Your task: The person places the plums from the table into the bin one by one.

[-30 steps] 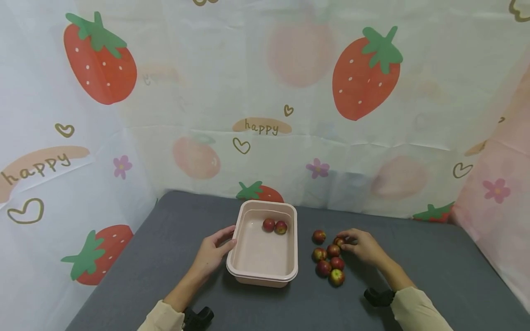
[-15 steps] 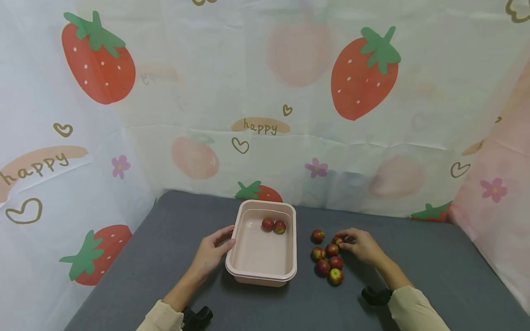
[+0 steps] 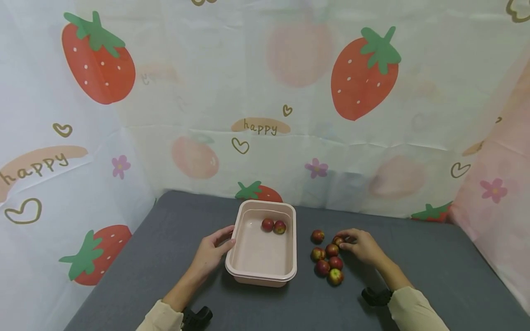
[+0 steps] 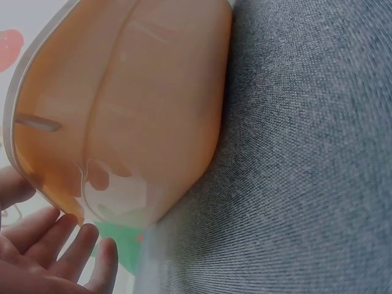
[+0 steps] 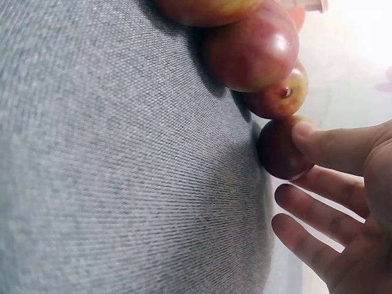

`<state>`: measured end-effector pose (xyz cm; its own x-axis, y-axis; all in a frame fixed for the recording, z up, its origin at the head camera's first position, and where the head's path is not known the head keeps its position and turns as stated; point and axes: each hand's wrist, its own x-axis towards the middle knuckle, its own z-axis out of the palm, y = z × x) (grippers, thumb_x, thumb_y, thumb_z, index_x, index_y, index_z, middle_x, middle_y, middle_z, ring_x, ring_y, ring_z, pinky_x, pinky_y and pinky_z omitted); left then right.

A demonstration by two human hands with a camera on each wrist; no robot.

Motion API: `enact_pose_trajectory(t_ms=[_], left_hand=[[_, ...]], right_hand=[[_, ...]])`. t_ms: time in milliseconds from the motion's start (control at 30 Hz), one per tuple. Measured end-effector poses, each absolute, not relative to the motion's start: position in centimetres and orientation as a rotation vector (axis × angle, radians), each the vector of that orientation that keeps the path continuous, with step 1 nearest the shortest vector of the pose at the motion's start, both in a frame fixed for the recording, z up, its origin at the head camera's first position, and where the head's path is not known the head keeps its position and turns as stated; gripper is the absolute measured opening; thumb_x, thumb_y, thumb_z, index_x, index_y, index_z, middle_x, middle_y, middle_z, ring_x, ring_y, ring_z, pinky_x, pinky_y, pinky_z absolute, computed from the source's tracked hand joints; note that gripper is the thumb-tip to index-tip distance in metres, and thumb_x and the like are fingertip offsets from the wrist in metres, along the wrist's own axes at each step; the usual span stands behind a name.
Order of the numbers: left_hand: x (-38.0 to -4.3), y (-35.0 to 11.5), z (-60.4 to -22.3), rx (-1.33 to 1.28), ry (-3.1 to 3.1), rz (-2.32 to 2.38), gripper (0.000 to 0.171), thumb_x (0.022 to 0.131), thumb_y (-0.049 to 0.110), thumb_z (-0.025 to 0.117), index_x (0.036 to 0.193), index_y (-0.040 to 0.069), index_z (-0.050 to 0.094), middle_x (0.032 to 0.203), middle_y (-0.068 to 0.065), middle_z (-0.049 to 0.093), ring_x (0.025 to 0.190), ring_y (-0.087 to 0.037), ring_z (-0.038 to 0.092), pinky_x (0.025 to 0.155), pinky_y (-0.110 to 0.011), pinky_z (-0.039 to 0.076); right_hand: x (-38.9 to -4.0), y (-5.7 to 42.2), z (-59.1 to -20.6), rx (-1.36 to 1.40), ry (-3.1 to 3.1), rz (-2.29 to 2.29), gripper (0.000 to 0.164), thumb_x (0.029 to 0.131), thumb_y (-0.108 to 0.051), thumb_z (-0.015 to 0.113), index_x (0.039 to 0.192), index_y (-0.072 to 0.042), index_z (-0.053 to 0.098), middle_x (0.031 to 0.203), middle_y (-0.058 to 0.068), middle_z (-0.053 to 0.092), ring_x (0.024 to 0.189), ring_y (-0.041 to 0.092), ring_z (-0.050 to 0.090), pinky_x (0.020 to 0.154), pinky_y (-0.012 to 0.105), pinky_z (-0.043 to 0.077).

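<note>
A light pink plastic box (image 3: 261,257) stands on the grey cloth, with two small red apples (image 3: 273,225) inside near its far end. My left hand (image 3: 210,252) holds the box's left rim; in the left wrist view the thumb (image 4: 13,187) is at the rim and the other fingers lie along the outer wall. Right of the box lies a loose group of several small red and yellow apples (image 3: 332,250). At the group's far right, my right hand (image 3: 361,245) pinches one apple (image 5: 283,150) between thumb and fingers, low by the cloth and touching its neighbour.
Grey cloth (image 3: 182,234) covers the table. A printed curtain (image 3: 265,161) with strawberries hangs behind it and along both sides. Black camera mounts (image 3: 198,318) sit at both wrists, by the beige sleeves (image 3: 416,309).
The whole head view has shifted very slightly left since the earliest frame. Both hands, the box and the apples keep their places.
</note>
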<state>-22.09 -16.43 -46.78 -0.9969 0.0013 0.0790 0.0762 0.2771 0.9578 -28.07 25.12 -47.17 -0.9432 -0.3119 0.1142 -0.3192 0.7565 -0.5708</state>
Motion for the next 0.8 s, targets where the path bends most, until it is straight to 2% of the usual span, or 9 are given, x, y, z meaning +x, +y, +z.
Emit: enact_pose_trajectory(t_ms=[467, 800], left_hand=[[-21.99, -16.60, -46.68, -0.069, -2.467, -1.853, 0.045, 0.095, 0.015, 0.063, 0.138, 0.004, 0.053, 0.138, -0.019, 0.057, 0.135, -0.034, 0.048, 0.111, -0.052, 0.037], [-22.02, -16.61, -46.75, -0.087, -2.464, -1.853, 0.045, 0.094, 0.015, 0.063, 0.137, 0.004, 0.054, 0.137, -0.018, 0.058, 0.134, -0.033, 0.049, 0.111, -0.052, 0.038]], right_hand=[[-27.92, 25.07, -47.32, 0.509, -2.924, 0.950, 0.026, 0.089, -0.011, 0.069, 0.114, -0.004, 0.069, 0.108, 0.016, 0.069, 0.094, 0.030, 0.067, 0.076, 0.044, 0.054], [-27.68, 25.35, -47.46, 0.472, -2.911, 1.094, 0.029, 0.091, -0.011, 0.067, 0.117, -0.001, 0.065, 0.111, 0.018, 0.065, 0.096, 0.031, 0.065, 0.069, 0.034, 0.054]])
